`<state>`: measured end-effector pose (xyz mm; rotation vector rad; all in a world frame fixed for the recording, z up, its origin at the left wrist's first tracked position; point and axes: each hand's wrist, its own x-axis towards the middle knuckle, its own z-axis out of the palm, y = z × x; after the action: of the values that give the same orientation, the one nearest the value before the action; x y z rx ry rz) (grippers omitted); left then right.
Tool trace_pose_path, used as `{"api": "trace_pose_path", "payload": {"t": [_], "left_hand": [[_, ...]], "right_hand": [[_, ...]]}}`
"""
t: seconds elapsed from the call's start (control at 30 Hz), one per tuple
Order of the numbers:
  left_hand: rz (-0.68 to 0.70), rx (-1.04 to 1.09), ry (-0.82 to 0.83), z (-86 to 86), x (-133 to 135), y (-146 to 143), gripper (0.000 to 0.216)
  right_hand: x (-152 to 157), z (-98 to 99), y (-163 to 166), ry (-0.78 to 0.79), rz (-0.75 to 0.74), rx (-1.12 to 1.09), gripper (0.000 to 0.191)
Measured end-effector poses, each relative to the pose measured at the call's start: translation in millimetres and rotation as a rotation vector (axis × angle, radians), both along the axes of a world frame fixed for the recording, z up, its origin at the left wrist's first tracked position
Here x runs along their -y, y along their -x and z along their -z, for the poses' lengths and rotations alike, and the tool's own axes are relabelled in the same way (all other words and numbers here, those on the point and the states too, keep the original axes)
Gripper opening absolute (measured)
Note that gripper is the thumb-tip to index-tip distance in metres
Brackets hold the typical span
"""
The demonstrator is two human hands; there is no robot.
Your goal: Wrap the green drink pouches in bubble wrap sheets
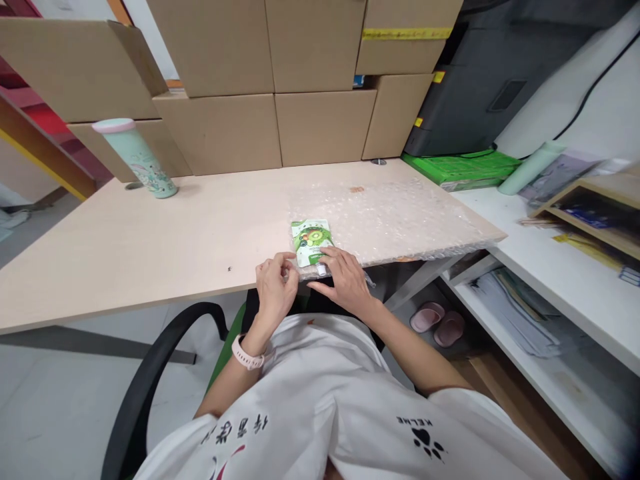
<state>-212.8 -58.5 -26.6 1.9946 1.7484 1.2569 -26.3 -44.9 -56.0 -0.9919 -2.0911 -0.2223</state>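
A green and white spouted pouch (310,241) with fruit pictures lies on a sheet of bubble wrap (400,220) at the table's front edge. Its white cap (321,269) points toward me. My left hand (277,280) is closed at the lower left corner of the wrap, thumb and fingertips pinching its edge. Over the lower right of the pouch rests my right hand (345,279), fingers stretched out and thumb apart, touching the pouch without gripping it.
A mint tumbler (143,160) stands at the table's left rear. Cardboard boxes (225,133) are stacked along the back. To the right are a green packet (460,168), a dark grey case (470,87) and a white shelf unit (565,267). A black chair armrest (150,373) curves at my left.
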Motion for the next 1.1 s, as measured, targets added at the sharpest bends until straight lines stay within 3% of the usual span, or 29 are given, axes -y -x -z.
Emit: {"api": "trace_pose_path", "payload": {"t": [0.13,0.27,0.4,0.5,0.73,0.83,1.1], "left_hand": [[0.033,0.143,0.038,-0.4,-2.1,4.3,0.049],[0.043,0.168,0.084,-4.3,-17.9,0.4,0.053],[0.1,0.265,0.094,-15.7,-25.3,-20.8,0.051],[0.163,0.276,0.037,-25.0,-17.1,-43.2,0.055],[0.414,-0.094,-0.044,-44.0,-8.9,-97.5,0.062],[0.484,-0.272,-0.109,-48.1,-17.5,-119.4,0.055],[0.565,-0.338,-0.076,-27.8,-41.6,-152.6,0.049]], "right_hand": [[0.8,-3.5,2.3,-0.02,0.02,0.024,0.037],[1.8,-8.0,9.4,-0.076,0.074,0.023,0.035],[0.2,-8.6,13.8,-0.023,0.142,-0.015,0.042],[-1.2,-8.4,9.9,0.034,0.155,-0.12,0.033],[-12.8,1.4,-22.3,0.265,0.238,-0.512,0.025],[-22.4,11.6,-39.9,0.341,0.167,-0.672,0.025],[-23.5,26.6,-85.8,0.495,-0.013,-0.67,0.032]]}}
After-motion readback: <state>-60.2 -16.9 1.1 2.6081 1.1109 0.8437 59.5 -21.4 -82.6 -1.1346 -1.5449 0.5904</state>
